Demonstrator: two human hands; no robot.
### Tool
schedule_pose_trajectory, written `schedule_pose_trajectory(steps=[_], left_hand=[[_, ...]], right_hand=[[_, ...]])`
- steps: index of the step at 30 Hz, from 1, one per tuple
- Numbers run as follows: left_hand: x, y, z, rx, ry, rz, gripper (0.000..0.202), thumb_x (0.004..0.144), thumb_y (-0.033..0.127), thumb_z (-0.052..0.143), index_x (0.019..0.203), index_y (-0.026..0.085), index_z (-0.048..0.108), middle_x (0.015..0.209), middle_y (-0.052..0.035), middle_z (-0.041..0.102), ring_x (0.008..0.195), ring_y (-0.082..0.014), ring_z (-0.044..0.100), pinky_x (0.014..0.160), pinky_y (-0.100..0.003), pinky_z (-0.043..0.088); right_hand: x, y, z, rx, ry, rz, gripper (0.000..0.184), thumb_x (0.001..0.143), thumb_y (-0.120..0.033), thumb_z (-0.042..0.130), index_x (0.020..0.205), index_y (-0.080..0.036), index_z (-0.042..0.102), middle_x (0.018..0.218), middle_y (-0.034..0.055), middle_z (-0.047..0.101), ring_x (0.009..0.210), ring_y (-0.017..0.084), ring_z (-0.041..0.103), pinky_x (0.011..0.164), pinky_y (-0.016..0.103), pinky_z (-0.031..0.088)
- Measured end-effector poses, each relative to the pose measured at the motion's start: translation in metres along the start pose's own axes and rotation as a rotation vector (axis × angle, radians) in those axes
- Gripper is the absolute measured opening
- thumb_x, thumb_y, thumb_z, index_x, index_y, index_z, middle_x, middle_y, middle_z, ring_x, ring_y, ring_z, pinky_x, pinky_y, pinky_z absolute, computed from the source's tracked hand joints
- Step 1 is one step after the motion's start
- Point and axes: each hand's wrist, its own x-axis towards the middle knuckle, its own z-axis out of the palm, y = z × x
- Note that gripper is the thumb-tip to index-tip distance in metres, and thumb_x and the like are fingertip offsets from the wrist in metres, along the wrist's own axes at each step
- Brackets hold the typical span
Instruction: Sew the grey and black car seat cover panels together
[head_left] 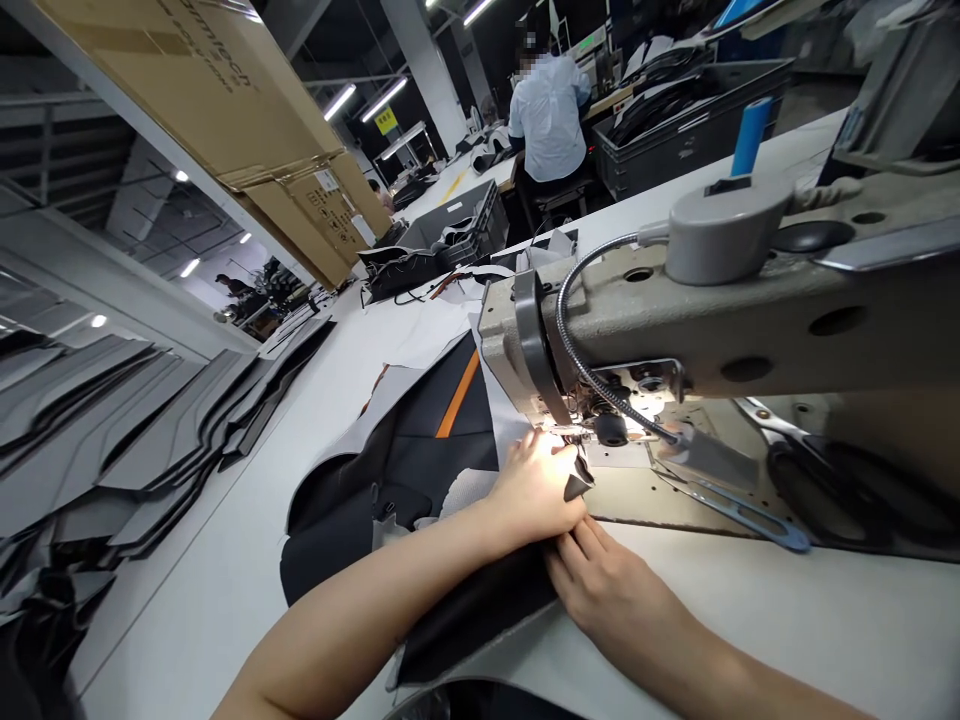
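Fabric (412,425) – black, with an orange strip (459,395) – lay on the white table (251,545), beside the sewing machine (750,325). Your left hand (536,485) rested on it, fingers bent; your right hand (607,575), fingers together, touched it just below. Whether either pinched it, I cannot tell.

Sewing workshop, sewing machine (720,325), stacked panels (150,425), grey crates (697,150)

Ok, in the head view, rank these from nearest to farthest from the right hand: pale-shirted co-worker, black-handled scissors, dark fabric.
1. Dark fabric, touching the right hand
2. Black-handled scissors, off to its right
3. Pale-shirted co-worker, away in the background
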Motion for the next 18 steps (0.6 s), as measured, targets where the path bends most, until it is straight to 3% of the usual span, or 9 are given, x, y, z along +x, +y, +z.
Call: schedule_pose_trajectory(steps=[4,6,8,10,13,18], left_hand=[[-0.003,0.0,-0.012,0.036,-0.029,0.126,0.017,0.079,0.018,0.048,0.094,0.017,0.056,0.105,-0.0075,0.055,0.108,-0.0234,0.045,0.096,-0.035,0.041],[-0.009,0.001,-0.019,0.087,-0.087,0.221,0.017,0.079,0.014,0.048,0.093,0.017,0.056,0.104,-0.0073,0.056,0.109,-0.0225,0.044,0.098,-0.033,0.039],[-0.016,0.005,-0.022,0.184,-0.116,0.206,0.019,0.081,0.013,0.049,0.098,0.017,0.055,0.106,-0.0087,0.055,0.109,-0.0242,0.045,0.095,-0.036,0.04],[-0.022,0.012,-0.02,0.301,-0.135,0.097,0.02,0.084,0.012,0.047,0.102,0.016,0.055,0.105,-0.0108,0.055,0.101,-0.026,0.05,0.083,-0.037,0.045],[-0.026,0.024,-0.012,0.408,-0.197,-0.011,0.021,0.086,0.007,0.043,0.102,0.012,0.056,0.096,-0.0119,0.056,0.085,-0.0255,0.055,0.067,-0.034,0.047],[-0.021,0.035,-0.007,0.377,-0.245,-0.005,0.021,0.083,0.006,0.047,0.099,0.01,0.06,0.094,-0.0129,0.057,0.08,-0.0253,0.058,0.059,-0.033,0.048]], right_hand=[[-0.002,0.017,-0.001,0.088,0.055,-0.017,0.025,0.067,-0.008,0.05,0.087,-0.006,0.065,0.091,0.0194,0.064,0.09,0.031,0.059,0.091,0.045,0.044],[0.001,0.022,-0.004,0.224,0.074,-0.052,0.019,0.073,-0.007,0.05,0.086,-0.011,0.063,0.088,0.0139,0.065,0.087,0.026,0.059,0.097,0.044,0.04],[0.007,0.019,-0.007,0.41,0.024,-0.083,0.012,0.078,-0.012,0.05,0.083,-0.016,0.061,0.082,0.0065,0.064,0.082,0.02,0.059,0.096,0.04,0.04],[0.012,0.01,-0.008,0.486,-0.035,-0.087,0.008,0.077,-0.014,0.053,0.079,-0.019,0.06,0.076,0.0031,0.064,0.074,0.018,0.059,0.085,0.034,0.047],[0.012,-0.009,-0.006,0.307,-0.054,-0.073,0.017,0.065,-0.006,0.055,0.076,-0.015,0.064,0.07,0.0076,0.066,0.065,0.02,0.059,0.067,0.032,0.05],[-0.005,-0.015,-0.006,0.096,0.032,-0.013,0.028,0.062,-0.008,0.051,0.083,-0.006,0.068,0.082,0.02,0.067,0.076,0.031,0.062,0.074,0.041,0.051]])
